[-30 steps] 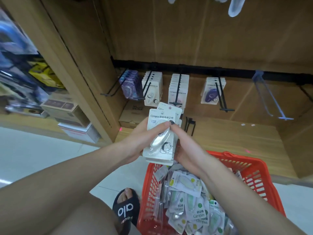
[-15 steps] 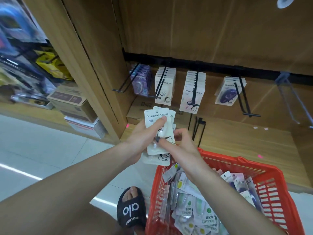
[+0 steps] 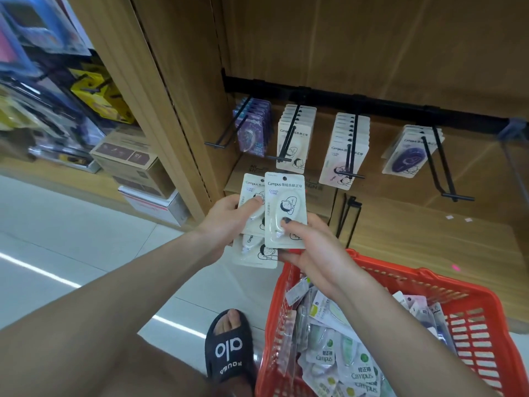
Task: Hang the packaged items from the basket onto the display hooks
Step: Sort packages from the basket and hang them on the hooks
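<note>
Packets (image 3: 252, 213) fill my left hand (image 3: 226, 222); my right hand (image 3: 309, 247) pinches one packet (image 3: 284, 210), whose hole must line up squarely with the hook (image 3: 287, 138).

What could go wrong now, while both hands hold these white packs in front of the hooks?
The left hand grips several stacked packs that are fanned unevenly; the lowest may slip to the floor. The right hand pinches the front pack only at its lower edge, so its small hole may miss a hook. The basket sits close below; a swinging forearm could bump it.
</note>
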Motion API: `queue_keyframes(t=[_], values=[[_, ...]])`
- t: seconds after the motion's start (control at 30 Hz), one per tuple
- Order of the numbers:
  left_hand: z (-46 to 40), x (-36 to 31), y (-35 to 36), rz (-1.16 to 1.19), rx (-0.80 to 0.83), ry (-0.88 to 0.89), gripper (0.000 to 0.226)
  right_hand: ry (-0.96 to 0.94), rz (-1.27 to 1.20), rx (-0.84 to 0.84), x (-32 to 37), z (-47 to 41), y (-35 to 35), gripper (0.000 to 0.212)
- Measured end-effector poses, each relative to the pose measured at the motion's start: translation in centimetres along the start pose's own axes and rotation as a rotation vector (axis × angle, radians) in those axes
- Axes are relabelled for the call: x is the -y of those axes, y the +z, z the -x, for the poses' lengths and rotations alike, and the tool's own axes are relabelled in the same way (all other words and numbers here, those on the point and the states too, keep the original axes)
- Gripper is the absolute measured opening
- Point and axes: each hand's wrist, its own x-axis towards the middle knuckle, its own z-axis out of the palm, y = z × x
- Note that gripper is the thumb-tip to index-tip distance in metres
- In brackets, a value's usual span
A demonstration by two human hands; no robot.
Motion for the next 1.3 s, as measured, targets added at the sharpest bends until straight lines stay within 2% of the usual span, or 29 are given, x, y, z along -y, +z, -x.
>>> queue_keyframes(t=[0.13, 0.27, 0.53, 0.73, 1.0, 1.07, 1.13, 1.23, 1.3], values=[[-0.9, 0.3, -1.5, -0.033, -0.075, 0.003, 0.028, -0.096, 0.096, -0.093, -0.3, -0.7, 0.3, 0.029], [-1.3, -0.2, -2.5, -0.015, -0.078, 0.015, 0.025, -0.168, 0.142, -0.086, 0.1, -1.5, 0.7, 0.022], [-1.9, -0.3, -3.5, -0.041, -0.11, 0.042, 0.02, -0.168, 0.138, -0.142, 0.4, -3.9, 1.4, 0.026], [-2.4, -0.2, -3.9, -0.125, -0.135, 0.042, 0.025, -0.173, 0.152, -0.272, 1.4, -8.3, 1.8, 0.02], [-2.3, -0.7, -3.1, -0.118, -0.132, 0.026, 0.037, -0.033, 0.014, -0.402, 5.0, -13.9, 2.2, 0.047], [-2.3, -0.9, -3.0, -0.127, -0.131, 0.004, 0.045, 0.025, 0.069, -0.398, 4.8, -12.9, 2.0, 0.063], [-2.5, -0.9, -2.9, -0.131, -0.134, 0.009, 0.056, 0.063, 0.154, -0.396, 3.8, -11.3, 1.7, 0.068], [-2.7, -1.0, -2.6, -0.165, -0.135, 0.031, 0.073, 0.082, 0.138, -0.279, 2.3, -8.3, 1.6, 0.053], [-2.7, -1.0, -2.4, -0.221, -0.157, 0.065, 0.062, 0.068, 0.172, -0.164, 1.6, -6.6, 1.8, 0.051]])
